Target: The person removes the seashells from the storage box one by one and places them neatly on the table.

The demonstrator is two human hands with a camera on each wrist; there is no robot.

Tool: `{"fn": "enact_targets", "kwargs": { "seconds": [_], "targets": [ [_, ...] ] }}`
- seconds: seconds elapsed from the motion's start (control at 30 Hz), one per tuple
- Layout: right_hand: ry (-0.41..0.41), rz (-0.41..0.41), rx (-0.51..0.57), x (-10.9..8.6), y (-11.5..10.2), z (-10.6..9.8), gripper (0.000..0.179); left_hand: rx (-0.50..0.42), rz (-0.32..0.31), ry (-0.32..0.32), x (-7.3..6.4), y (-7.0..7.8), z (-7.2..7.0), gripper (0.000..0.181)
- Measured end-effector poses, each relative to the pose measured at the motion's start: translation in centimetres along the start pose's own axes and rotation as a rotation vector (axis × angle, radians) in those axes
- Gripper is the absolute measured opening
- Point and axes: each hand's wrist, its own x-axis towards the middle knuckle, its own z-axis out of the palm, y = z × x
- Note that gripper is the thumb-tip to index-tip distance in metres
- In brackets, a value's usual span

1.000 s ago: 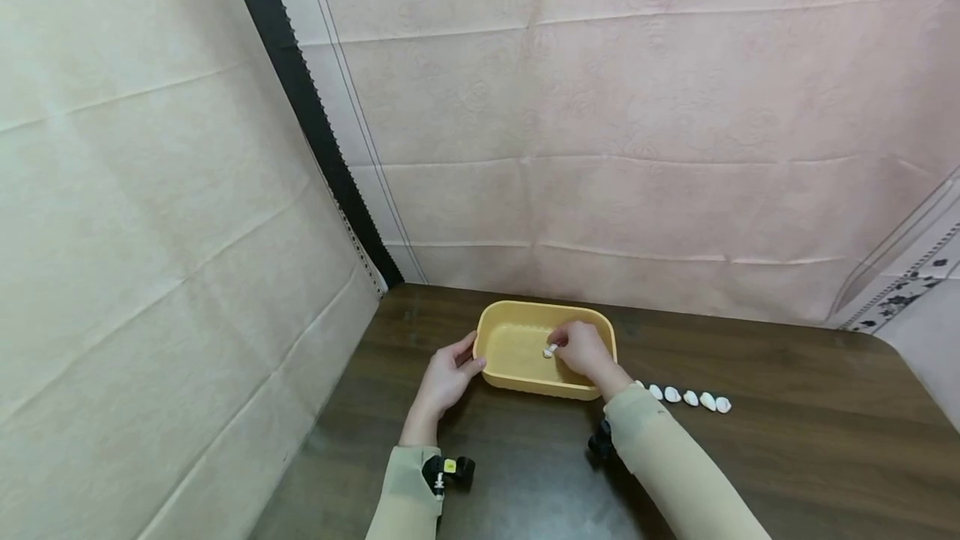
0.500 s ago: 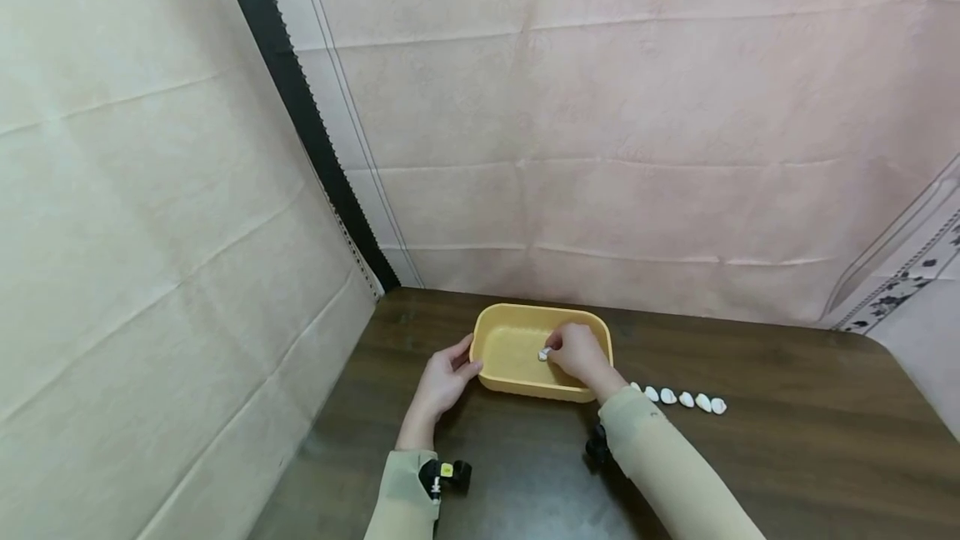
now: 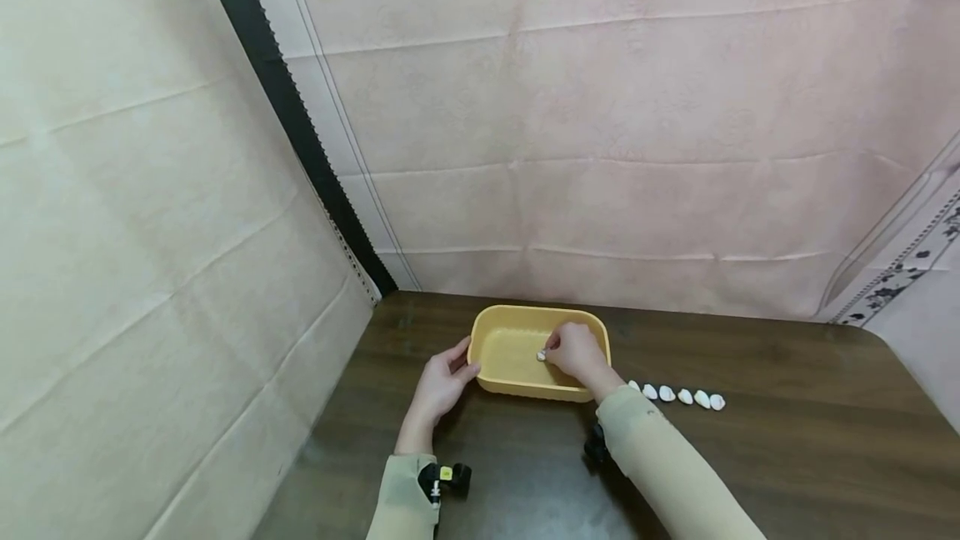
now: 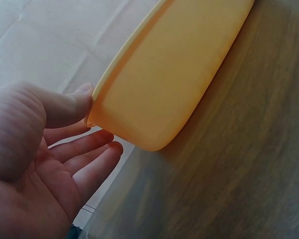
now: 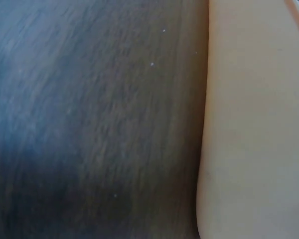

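A shallow yellow plastic tub (image 3: 510, 369) sits on the dark wooden table. At its left end my left hand (image 3: 437, 388) pinches the rim, thumb on top and index finger below; in the left wrist view the other fingers of this hand (image 4: 55, 154) spread loosely beside the tub's wall (image 4: 154, 94). My right hand (image 3: 579, 354) reaches over the near right side into the tub. Its fingertips pinch a small white shell-like piece (image 3: 541, 355) low over the tub's floor. In the right wrist view only the tub's side (image 5: 254, 119) shows, with the hand out of sight.
A row of several white shell-like pieces (image 3: 685, 397) lies right of the tub, partly hidden behind the right sleeve (image 3: 660, 457). Pale cloth hangs behind the table (image 3: 810, 440) and along its left side.
The white piece has come down slightly with my right fingertips inside the tub and shows less of itself. My left hand keeps its grip on the rim. The head view has shifted a little.
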Motion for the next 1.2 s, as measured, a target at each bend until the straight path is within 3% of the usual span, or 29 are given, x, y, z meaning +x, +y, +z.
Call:
{"fn": "enact_targets", "kwargs": {
  "seconds": [0.33, 0.73, 0.9, 1.2],
  "targets": [
    [0.107, 0.015, 0.164, 0.2, 0.0, -0.6, 0.007, -0.01, 0.007, -0.006, -0.1, 0.0, -0.1, 0.056],
    [0.079, -0.014, 0.506, -1.9, 0.7, -3.6, 0.02, 0.011, 0.008, -0.004, 0.1, -0.1, -0.2, 0.057],
    [0.093, -0.004, 0.603, -3.6, 2.4, -5.2, 0.029, 0.012, 0.001, -0.005, 0.2, 0.0, -0.1, 0.057],
    [0.113, 0.052, 0.604, -7.4, 7.1, -8.3, 0.04, 0.014, -0.003, 0.006, 0.1, 0.2, 0.0, 0.057]
  ]
}}
